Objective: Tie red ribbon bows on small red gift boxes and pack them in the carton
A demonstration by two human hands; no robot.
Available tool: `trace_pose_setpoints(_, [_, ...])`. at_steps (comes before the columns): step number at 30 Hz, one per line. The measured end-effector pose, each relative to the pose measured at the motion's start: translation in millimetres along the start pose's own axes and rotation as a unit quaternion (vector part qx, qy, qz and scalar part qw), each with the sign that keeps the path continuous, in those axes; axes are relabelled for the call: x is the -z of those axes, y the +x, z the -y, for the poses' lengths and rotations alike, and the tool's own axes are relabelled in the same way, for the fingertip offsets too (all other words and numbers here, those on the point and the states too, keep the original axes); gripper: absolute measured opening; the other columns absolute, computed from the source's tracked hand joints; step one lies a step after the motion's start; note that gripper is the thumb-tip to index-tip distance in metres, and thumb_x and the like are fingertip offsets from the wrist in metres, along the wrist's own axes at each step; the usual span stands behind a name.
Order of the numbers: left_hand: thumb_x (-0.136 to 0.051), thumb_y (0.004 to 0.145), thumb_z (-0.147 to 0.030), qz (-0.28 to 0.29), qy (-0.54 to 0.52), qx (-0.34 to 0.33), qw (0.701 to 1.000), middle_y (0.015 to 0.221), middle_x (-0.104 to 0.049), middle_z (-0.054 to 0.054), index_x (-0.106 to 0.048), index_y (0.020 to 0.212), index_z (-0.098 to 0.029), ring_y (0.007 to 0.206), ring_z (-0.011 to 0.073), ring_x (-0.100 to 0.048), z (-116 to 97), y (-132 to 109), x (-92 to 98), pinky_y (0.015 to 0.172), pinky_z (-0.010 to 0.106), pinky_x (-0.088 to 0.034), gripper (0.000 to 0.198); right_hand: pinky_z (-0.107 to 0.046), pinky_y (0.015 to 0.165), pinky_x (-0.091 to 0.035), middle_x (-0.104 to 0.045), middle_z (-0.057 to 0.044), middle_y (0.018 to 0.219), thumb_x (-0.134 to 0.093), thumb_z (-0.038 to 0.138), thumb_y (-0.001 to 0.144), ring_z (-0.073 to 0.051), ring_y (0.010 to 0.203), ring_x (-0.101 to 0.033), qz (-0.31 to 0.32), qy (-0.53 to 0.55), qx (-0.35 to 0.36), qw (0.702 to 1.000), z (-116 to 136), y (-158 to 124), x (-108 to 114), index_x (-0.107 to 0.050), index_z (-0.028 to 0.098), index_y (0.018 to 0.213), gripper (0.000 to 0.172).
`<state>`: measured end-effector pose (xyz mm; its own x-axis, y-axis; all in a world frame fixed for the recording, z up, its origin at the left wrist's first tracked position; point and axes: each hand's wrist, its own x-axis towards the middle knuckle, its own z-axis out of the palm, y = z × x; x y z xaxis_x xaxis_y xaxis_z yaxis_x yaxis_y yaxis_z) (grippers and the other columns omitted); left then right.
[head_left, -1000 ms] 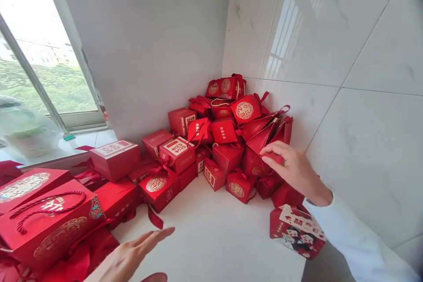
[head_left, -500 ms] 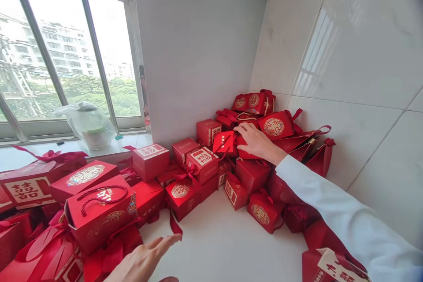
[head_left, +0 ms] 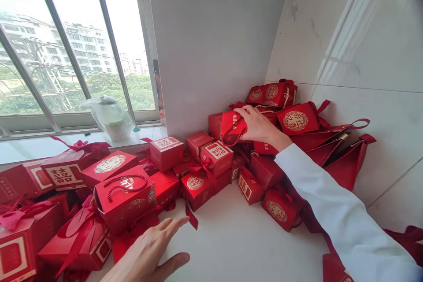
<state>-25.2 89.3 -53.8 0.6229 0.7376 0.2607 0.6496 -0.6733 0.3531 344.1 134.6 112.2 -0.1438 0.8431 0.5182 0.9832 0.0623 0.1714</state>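
My right hand (head_left: 256, 125) reaches into the heap at the back corner, its fingers and thumb closed on a small red gift box (head_left: 230, 122) with gold characters and a dark red rope handle. The box's right end is hidden behind the fingers. Below it sits a red box with a white-and-gold label (head_left: 217, 151). My left hand (head_left: 153, 244) hovers low over the white tabletop (head_left: 228, 238), fingers stretched out and thumb apart, holding nothing. Close by lies a red rope-handled box (head_left: 127, 198).
Red boxes with ribbons pile up along the left, including a ribboned box (head_left: 81, 238). Red gift bags (head_left: 346, 163) lean at the right against the tiled wall (head_left: 373, 44). A bagged jar (head_left: 115, 121) stands on the windowsill (head_left: 150, 134).
My right hand has closed on the rope-handled gift box and raised it slightly. My left hand stays low, its thumb now more in sight. The view has shifted left.
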Motion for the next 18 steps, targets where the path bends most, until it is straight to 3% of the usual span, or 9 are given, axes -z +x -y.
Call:
trace_pose_setpoints(2, [-0.064, 0.073, -0.051, -0.013, 0.004, -0.003, 1.0, 0.124, -0.062, -0.009, -0.044, 0.13, -0.054, 0.105, 0.0245, -0.064, -4, 1, 14.1, 0.086, 0.029, -0.056, 0.06, -0.04, 0.098, -0.04, -0.042, -0.013, 0.126, -0.075, 0.033, 0.064, -0.031, 0.114, -0.046, -0.015, 0.04, 0.045, 0.998, 15, -13, 22, -0.039, 0.015, 0.136, 0.082])
trace_pose_setpoints(5, [-0.056, 0.081, -0.048, -0.003, 0.009, 0.01, 1.0, 0.127, -0.06, -0.005, -0.045, 0.132, -0.045, 0.11, 0.0241, -0.061, -13, -1, 34.3, 0.093, 0.033, -0.053, 0.053, -0.041, 0.09, -0.047, -0.043, -0.013, 0.128, -0.071, 0.023, 0.066, -0.032, 0.113, -0.048, 0.067, 0.079, 0.129, 0.986, 59, -49, 29, -0.044, 0.019, 0.13, 0.069])
trace_pose_setpoints(8, [-0.052, 0.085, -0.046, 0.022, 0.014, 0.016, 1.0, 0.129, -0.059, -0.001, -0.051, 0.13, -0.035, 0.117, 0.0242, -0.056, -22, 0, 41.0, 0.1, 0.037, -0.046, 0.046, -0.046, 0.09, -0.047, -0.044, -0.017, 0.132, -0.069, 0.005, 0.061, -0.036, 0.115, -0.048, 0.168, 0.046, 0.199, 0.964, 120, -93, 0, -0.052, 0.017, 0.122, 0.064])
trace_pose_setpoints(11, [-0.054, 0.086, -0.045, 0.073, 0.024, 0.005, 0.997, 0.125, -0.061, 0.003, -0.052, 0.128, -0.029, 0.113, 0.0235, -0.058, -30, 7, 32.9, 0.099, 0.036, -0.045, 0.045, -0.05, 0.096, -0.043, -0.05, -0.016, 0.131, -0.064, 0.008, 0.072, -0.035, 0.114, -0.05, 0.201, 0.031, 0.259, 0.944, 168, -126, -36, -0.058, 0.018, 0.113, 0.043])
trace_pose_setpoints(14, [-0.056, 0.085, -0.042, 0.113, 0.017, -0.008, 0.993, 0.124, -0.061, 0.004, -0.05, 0.128, -0.027, 0.11, 0.0224, -0.059, -34, 15, 21.8, 0.097, 0.035, -0.045, 0.046, -0.054, 0.102, -0.037, -0.041, -0.014, 0.14, -0.074, 0.015, 0.067, -0.035, 0.126, -0.038, 0.213, 0.171, 0.267, 0.924, 173, -143, -47, -0.04, 0.025, 0.134, 0.075])
trace_pose_setpoints(16, [-0.059, 0.084, -0.041, 0.126, 0.007, 0.002, 0.992, 0.129, -0.058, 0.007, -0.046, 0.131, -0.026, 0.112, 0.0236, -0.058, -35, 19, 17.3, 0.097, 0.036, -0.045, 0.052, -0.055, 0.108, -0.029, -0.024, -0.013, 0.149, -0.081, 0.025, 0.061, -0.036, 0.136, -0.023, 0.228, 0.268, 0.212, 0.912, 153, -150, -43, -0.021, 0.029, 0.144, 0.103])
trace_pose_setpoints(18, [-0.063, 0.081, -0.041, 0.145, -0.001, 0.033, 0.989, 0.129, -0.057, 0.011, -0.039, 0.138, -0.022, 0.113, 0.0262, -0.057, -34, 23, 14.4, 0.095, 0.038, -0.046, 0.065, -0.05, 0.111, -0.026, -0.016, -0.009, 0.152, -0.082, 0.024, 0.059, -0.03, 0.14, -0.012, 0.236, 0.312, 0.096, 0.916, 127, -157, -43, -0.007, 0.032, 0.147, 0.116])
